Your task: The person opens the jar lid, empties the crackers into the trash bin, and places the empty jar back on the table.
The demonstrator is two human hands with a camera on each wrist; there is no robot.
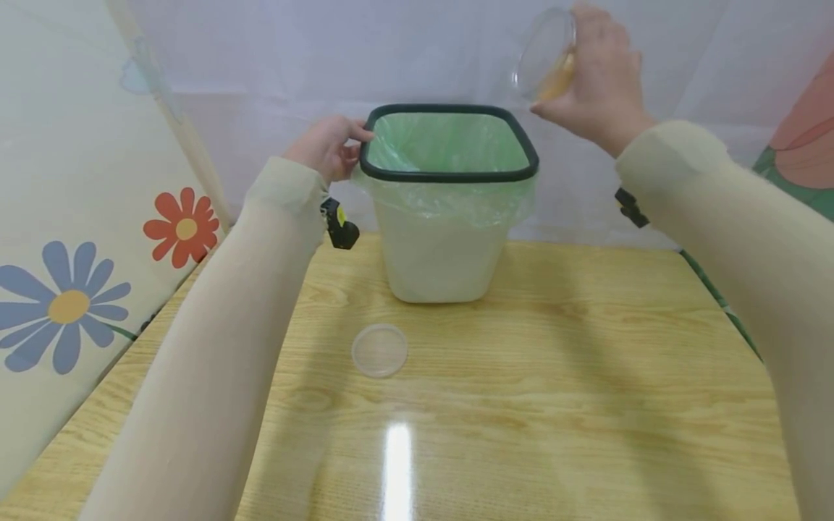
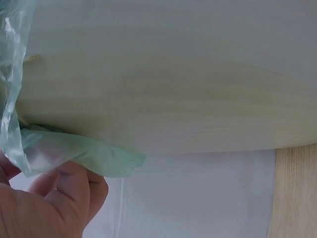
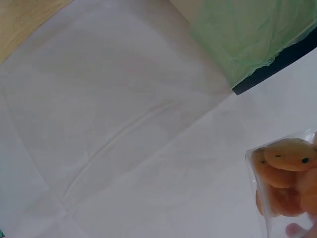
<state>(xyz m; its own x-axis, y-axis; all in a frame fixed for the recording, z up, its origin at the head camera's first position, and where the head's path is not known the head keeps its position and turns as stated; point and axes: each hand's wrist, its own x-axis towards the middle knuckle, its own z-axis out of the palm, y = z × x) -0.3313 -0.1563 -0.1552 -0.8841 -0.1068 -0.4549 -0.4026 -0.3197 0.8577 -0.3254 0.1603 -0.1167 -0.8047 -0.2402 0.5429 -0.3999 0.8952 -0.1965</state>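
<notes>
A white trash bin (image 1: 443, 260) with a dark rim (image 1: 449, 176) stands at the back of the table, lined with a thin green bag (image 1: 456, 141). My left hand (image 1: 329, 148) grips the bin's left rim with curled fingers; in the left wrist view the bag's loose edge (image 2: 81, 151) hangs over those fingers. Above and right of the bin, my right hand (image 1: 602, 79) holds a clear plastic tub (image 1: 542, 47), tilted sideways with its mouth toward the bin. Rounded orange pieces (image 3: 285, 183) with small dark spots lie inside the tub.
A round clear lid (image 1: 380, 351) lies on the wooden table (image 1: 495, 434) in front of the bin. A white cloth (image 1: 260, 65) hangs behind. Flower-patterned fabric (image 1: 68, 307) borders the left side, and more patterned fabric (image 1: 808, 145) hangs at the right.
</notes>
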